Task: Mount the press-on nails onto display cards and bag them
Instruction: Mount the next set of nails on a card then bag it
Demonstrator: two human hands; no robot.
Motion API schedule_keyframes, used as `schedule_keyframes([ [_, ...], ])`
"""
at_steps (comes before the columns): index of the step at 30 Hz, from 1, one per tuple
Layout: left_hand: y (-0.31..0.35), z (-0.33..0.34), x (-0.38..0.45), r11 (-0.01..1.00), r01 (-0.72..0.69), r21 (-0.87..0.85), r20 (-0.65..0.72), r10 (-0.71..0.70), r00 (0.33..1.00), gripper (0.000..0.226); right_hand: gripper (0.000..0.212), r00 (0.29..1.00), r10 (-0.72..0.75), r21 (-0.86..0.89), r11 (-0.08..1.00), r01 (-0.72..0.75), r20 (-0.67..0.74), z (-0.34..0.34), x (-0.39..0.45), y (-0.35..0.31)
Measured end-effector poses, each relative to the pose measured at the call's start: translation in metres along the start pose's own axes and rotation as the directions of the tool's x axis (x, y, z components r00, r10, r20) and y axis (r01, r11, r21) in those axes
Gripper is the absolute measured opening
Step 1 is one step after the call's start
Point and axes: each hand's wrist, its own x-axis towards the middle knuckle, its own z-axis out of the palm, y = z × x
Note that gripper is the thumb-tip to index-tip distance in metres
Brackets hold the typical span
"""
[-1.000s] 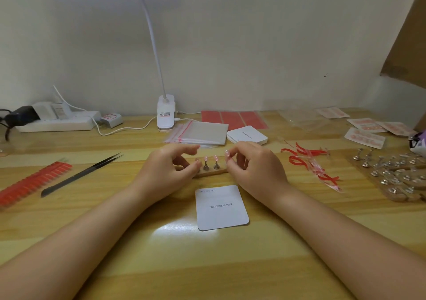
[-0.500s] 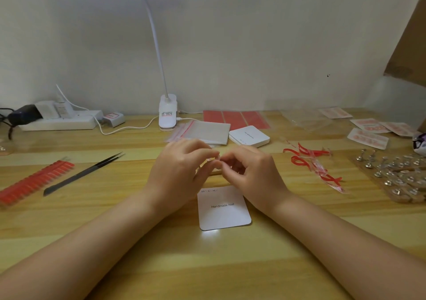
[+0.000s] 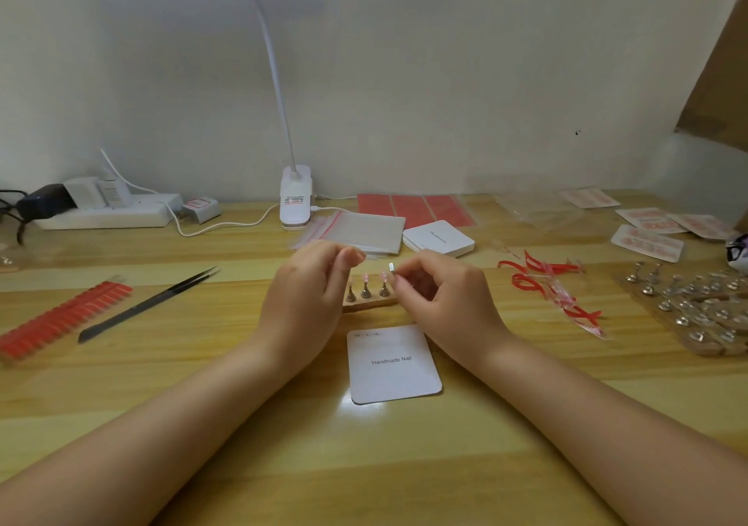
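A small wooden strip [image 3: 370, 304] with metal nail stands [image 3: 366, 291] lies between my hands; pink press-on nails [image 3: 366, 277] sit on the stands. My right hand [image 3: 441, 299] pinches one small pale nail [image 3: 391, 267] between thumb and forefinger, just above the strip's right end. My left hand [image 3: 307, 295] hovers at the strip's left end with its fingers curled and thumb tip meeting the forefinger; I cannot see anything in it. A white display card [image 3: 392, 363] printed "Handmade Nail" lies flat in front of the strip.
Black tweezers [image 3: 149, 303] and a red strip of nail tips [image 3: 60, 319] lie at the left. A card stack [image 3: 439, 238], clear bags [image 3: 364, 230] and red sheets [image 3: 413, 208] sit behind. Red tape scraps [image 3: 554, 291] and several spare stands [image 3: 696, 303] lie at the right. A lamp base [image 3: 295, 198] stands at the back.
My hands, joined over the strip half a second ago, have parted. The right hand now holds a nail lifted off the strip; the stands with pink nails show again.
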Motion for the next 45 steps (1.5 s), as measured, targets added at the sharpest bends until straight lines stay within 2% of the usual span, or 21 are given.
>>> schedule_keyframes([
  [4,-0.004,0.002,0.001,0.991,0.121,-0.049,0.013,-0.120,0.993,0.016,0.014,0.982,0.189,-0.066,0.980,-0.190,-0.021,0.000,0.005,0.008],
  [9,-0.004,0.005,-0.001,0.986,0.157,-0.064,0.040,-0.155,0.987,0.009,0.016,0.939,0.342,-0.262,0.909,-0.324,0.024,0.002,0.008,0.011],
  [13,-0.003,0.003,-0.001,0.992,0.122,-0.034,0.055,-0.120,0.991,0.013,0.023,0.929,0.368,-0.379,0.866,-0.325,0.043,0.000,0.010,0.010],
  [18,-0.003,0.000,-0.001,0.997,0.071,-0.012,0.043,-0.071,0.997,0.015,0.020,0.942,0.335,-0.370,0.876,-0.309,0.005,-0.009,0.005,0.001],
  [20,-0.002,-0.001,-0.001,0.996,0.080,-0.038,0.042,-0.079,0.996,0.017,0.018,0.976,0.217,-0.287,0.934,-0.215,-0.025,-0.011,0.003,-0.005],
  [23,0.002,0.000,-0.001,0.990,0.090,-0.111,0.063,-0.084,0.994,0.023,0.004,0.998,0.062,-0.008,0.998,-0.061,0.024,-0.010,0.002,-0.019],
  [26,0.006,-0.001,0.000,0.969,0.122,-0.215,0.084,-0.106,0.991,0.031,0.014,0.997,0.072,0.156,0.985,-0.077,0.035,-0.007,0.001,-0.025],
  [31,0.010,-0.002,0.004,0.896,0.238,-0.375,0.153,-0.194,0.969,0.032,0.019,0.986,0.122,0.249,0.957,-0.148,0.115,-0.009,0.002,-0.026],
  [34,0.012,-0.002,0.004,0.875,0.276,-0.397,0.186,-0.218,0.958,0.035,0.013,0.981,0.099,0.258,0.956,-0.140,0.165,-0.010,0.002,-0.029],
  [38,0.011,-0.003,0.006,0.886,0.278,-0.370,0.213,-0.210,0.954,0.042,0.007,0.985,0.094,0.229,0.965,-0.126,0.148,-0.009,0.002,-0.029],
  [40,0.011,-0.003,0.005,0.906,0.254,-0.337,0.203,-0.194,0.960,0.045,0.010,0.977,0.163,0.262,0.945,-0.195,0.136,-0.009,0.002,-0.030],
  [42,0.011,-0.005,0.003,0.959,0.166,-0.231,0.148,-0.134,0.980,0.043,0.011,0.951,0.281,0.353,0.883,-0.309,0.129,-0.010,0.003,-0.032],
  [45,0.008,-0.006,0.001,0.987,-0.161,0.006,0.071,0.160,0.984,0.029,0.009,0.857,0.461,0.522,0.685,-0.508,0.230,-0.011,0.007,-0.037],
])
